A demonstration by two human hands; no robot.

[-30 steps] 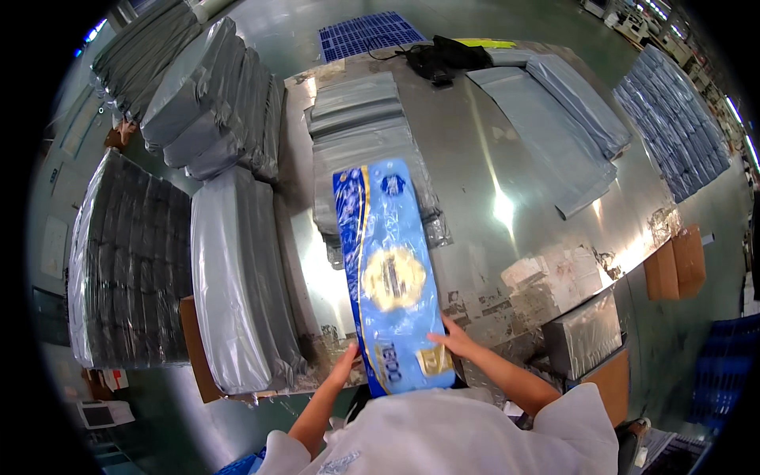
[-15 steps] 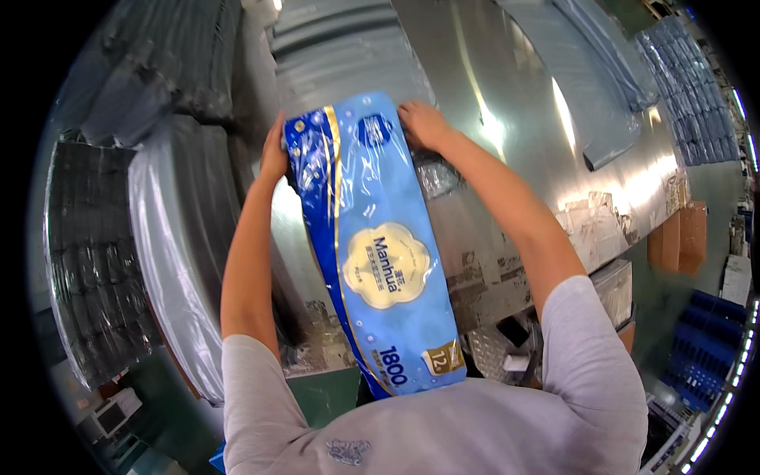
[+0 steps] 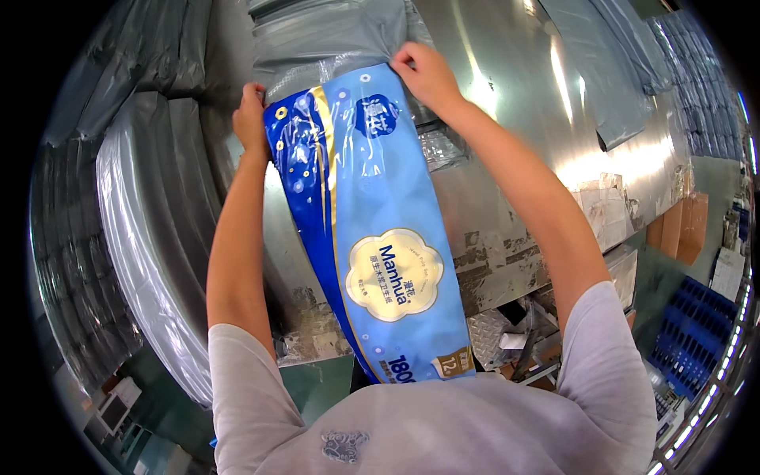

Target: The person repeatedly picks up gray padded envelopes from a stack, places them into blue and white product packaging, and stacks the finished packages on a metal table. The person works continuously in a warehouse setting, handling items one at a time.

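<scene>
A long blue plastic-wrapped toilet paper pack (image 3: 396,190) lies lengthwise before me, its near end against my shirt. Its far end meets the mouth of a grey plastic bag (image 3: 328,36) lying flat on the metal table. At the pack's far right corner, my right hand (image 3: 426,73) is closed in a pinch on the bag's edge, and the film is drawn to a point there. My left hand (image 3: 252,119) is at the far left corner, its fingers closed at the bag's edge; its fingertips are partly hidden.
The metal table (image 3: 507,166) has a worn, taped front edge. Grey bags are stacked at the left (image 3: 154,174), and more grey film (image 3: 609,71) lies at the far right. A cardboard box (image 3: 679,226) and blue crates (image 3: 697,332) stand beyond the table's right side.
Both hands have moved away from the pack's sides to its far corners and now pinch the bag's edge. The bag's mouth has lifted at the pack's far end.
</scene>
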